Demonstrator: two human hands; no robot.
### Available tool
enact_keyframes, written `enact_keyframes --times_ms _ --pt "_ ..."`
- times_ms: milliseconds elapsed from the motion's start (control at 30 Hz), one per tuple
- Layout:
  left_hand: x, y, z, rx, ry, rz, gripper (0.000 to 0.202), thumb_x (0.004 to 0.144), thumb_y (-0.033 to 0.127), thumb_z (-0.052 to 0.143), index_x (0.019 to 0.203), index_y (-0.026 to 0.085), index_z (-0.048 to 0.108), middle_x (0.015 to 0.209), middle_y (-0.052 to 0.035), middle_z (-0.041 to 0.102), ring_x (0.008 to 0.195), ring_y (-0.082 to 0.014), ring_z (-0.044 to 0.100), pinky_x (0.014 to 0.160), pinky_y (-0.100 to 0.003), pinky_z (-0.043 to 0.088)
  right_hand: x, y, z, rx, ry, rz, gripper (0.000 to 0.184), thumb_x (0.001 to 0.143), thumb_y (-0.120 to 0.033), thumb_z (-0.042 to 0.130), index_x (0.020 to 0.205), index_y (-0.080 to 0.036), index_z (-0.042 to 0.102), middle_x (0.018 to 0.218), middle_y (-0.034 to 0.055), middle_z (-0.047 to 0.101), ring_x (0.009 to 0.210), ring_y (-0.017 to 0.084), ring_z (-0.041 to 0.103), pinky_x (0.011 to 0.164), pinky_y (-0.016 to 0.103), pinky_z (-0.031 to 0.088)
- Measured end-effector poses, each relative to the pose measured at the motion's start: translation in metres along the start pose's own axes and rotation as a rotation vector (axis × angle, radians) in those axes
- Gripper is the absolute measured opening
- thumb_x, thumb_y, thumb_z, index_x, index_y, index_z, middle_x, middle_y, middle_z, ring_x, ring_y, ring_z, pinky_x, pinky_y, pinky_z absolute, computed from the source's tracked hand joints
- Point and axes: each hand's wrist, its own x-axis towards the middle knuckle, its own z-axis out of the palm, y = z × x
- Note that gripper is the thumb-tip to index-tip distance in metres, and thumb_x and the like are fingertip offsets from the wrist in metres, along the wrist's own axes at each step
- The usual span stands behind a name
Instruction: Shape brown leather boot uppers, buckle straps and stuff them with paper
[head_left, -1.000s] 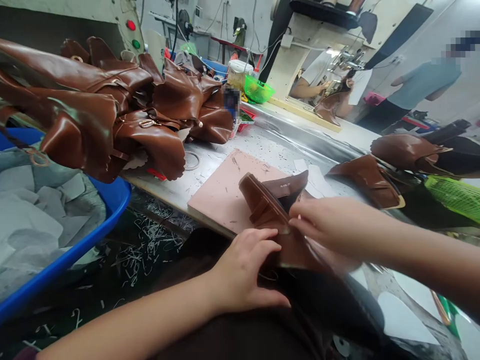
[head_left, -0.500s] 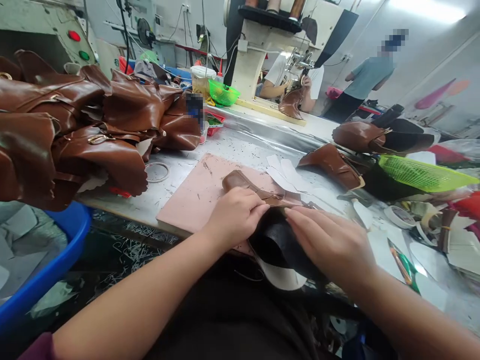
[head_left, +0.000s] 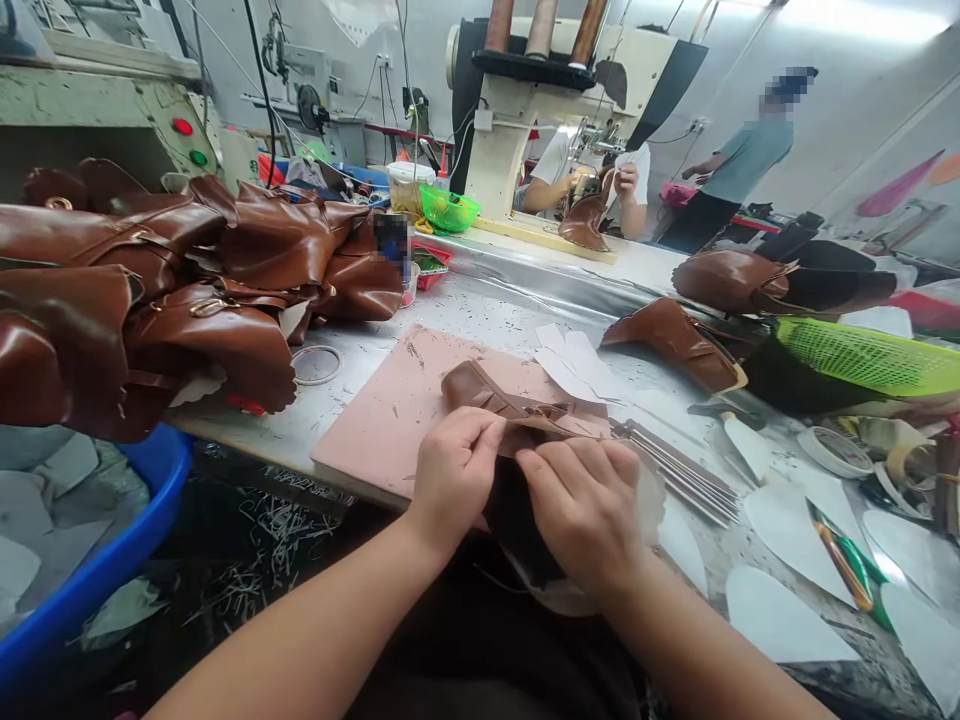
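Hands together at near edge of pink cutting mat [head_left: 390,420]. Left hand [head_left: 454,470] curled, pinching brown leather boot upper [head_left: 487,392] at its folded edge. Right hand [head_left: 585,505] closed on same piece just beside, fingers pressing black lining [head_left: 514,515] below. Upper lying half on mat, half over table edge. Pile of brown uppers [head_left: 187,270] far left, white paper cutouts [head_left: 780,615] right.

Walls: I see pale grey plaster [head_left: 847,110], glare at the upper right.
Workbench: I note a metal-topped surface [head_left: 517,285], scuffed, running to the far edge.
Far edge: I see a cream sewing machine [head_left: 517,120] carrying thread cones.
Left edge: machine housing [head_left: 105,110] with red and green buttons.
Floor: dark, strewn with pale offcuts [head_left: 277,515].
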Motion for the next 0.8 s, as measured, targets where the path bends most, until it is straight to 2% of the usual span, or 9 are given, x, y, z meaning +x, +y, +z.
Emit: enact_keyframes --times_ms 133,200,367,533,600,667,733,800 --pt "-0.006 -0.006 0.0 -0.068 0.143 -0.025 0.018 0.086 0.017 0.047 0.084 0.017 0.066 0.087 -0.0038 0.066 0.085 -0.0155 0.06 0.08 -0.026 0.047 -0.002 -0.009 0.002 0.022 -0.058 -0.027 0.031 0.089 -0.008 0.04 0.067 -0.018 0.059 0.104 0.0059 0.069 0.1 0.019 0.055 0.087 0.034 0.029" --pt "-0.008 -0.007 0.0 -0.079 0.186 -0.041 0.018 0.086 0.018 0.047 0.084 0.017 0.065 0.089 -0.0038 0.066 0.087 -0.0156 0.061 0.082 -0.027 0.048 -0.005 -0.011 0.003 0.043 -0.081 -0.063 0.031 0.089 -0.008 0.039 0.067 -0.018 0.058 0.099 0.0064 0.07 0.109 0.019 0.052 0.092 0.033 0.027" --pt "-0.013 -0.01 0.004 -0.095 0.24 -0.057 0.018 0.087 0.018 0.046 0.085 0.017 0.064 0.092 -0.0047 0.066 0.091 -0.0161 0.06 0.085 -0.03 0.048 -0.007 -0.013 0.004 0.067 -0.081 -0.035 0.032 0.086 -0.003 0.037 0.065 -0.018 0.056 0.075 0.0037 0.069 0.087 0.015 0.06 0.092 0.03 0.027" --pt "-0.016 -0.013 0.005 -0.051 0.252 -0.022 0.018 0.088 0.018 0.043 0.086 0.018 0.06 0.092 -0.0046 0.064 0.09 -0.0155 0.059 0.084 -0.029 0.048 -0.005 -0.017 0.005 0.028 -0.105 -0.004 0.028 0.086 -0.005 0.037 0.09 -0.014 0.063 0.071 0.0035 0.066 0.078 0.016 0.059 0.093 0.032 0.027" --pt "-0.014 -0.013 -0.001 0.034 0.158 0.072 0.017 0.088 0.017 0.042 0.086 0.017 0.059 0.09 -0.0048 0.063 0.089 -0.0155 0.058 0.083 -0.029 0.047 -0.006 -0.019 0.007 0.025 -0.111 0.024 0.027 0.087 -0.007 0.038 0.09 -0.015 0.064 0.076 0.0046 0.068 0.085 0.018 0.059 0.096 0.034 0.025" --pt "-0.011 -0.01 -0.012 0.212 -0.032 0.16 0.012 0.085 0.016 0.046 0.085 0.018 0.058 0.09 -0.0053 0.063 0.088 -0.018 0.058 0.081 -0.031 0.046 -0.008 -0.02 0.008 0.034 -0.106 0.057 0.026 0.088 -0.01 0.04 0.082 -0.018 0.064 0.086 0.0051 0.069 0.097 0.02 0.056 0.098 0.037 0.021" --pt "-0.006 -0.004 -0.024 0.444 -0.239 0.125 0.01 0.077 0.013 0.052 0.084 0.018 0.057 0.09 -0.0054 0.063 0.087 -0.0211 0.058 0.077 -0.032 0.046 -0.01 -0.023 0.009 0.043 -0.107 0.05 0.024 0.087 -0.011 0.042 0.079 -0.019 0.063 0.093 0.0044 0.069 0.103 0.021 0.054 0.099 0.038 0.02" --pt "-0.002 0.002 -0.033 0.636 -0.394 -0.005 0.015 0.071 0.008 0.052 0.081 0.019 0.057 0.085 -0.0049 0.064 0.081 -0.0225 0.059 0.07 -0.032 0.046 -0.012 -0.026 0.009 0.047 -0.1 0.012 0.022 0.086 -0.01 0.043 0.083 -0.018 0.064 0.095 0.0036 0.07 0.103 0.02 0.054 0.099 0.036 0.019"
